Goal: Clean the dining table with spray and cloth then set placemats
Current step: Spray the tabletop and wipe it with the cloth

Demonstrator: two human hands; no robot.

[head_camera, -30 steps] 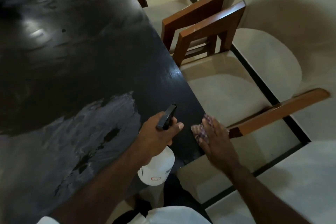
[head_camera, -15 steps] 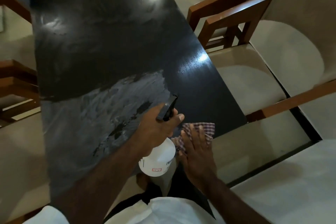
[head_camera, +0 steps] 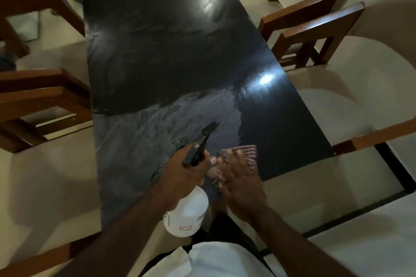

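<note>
Curled round the neck of the white spray bottle, the left hand holds it over the near edge of the dining table, black trigger pointing far. Just right of it, the right hand presses flat-fingered on the checked cloth, which lies on the tabletop near its near right corner. I judge wiping should run in overlapping strokes leftward across the grey filmy patch, bottle lifted clear. Farther off, the dark top looks smeared and glossy. Wooden-armed chairs flank both sides. No placemats show.
</note>
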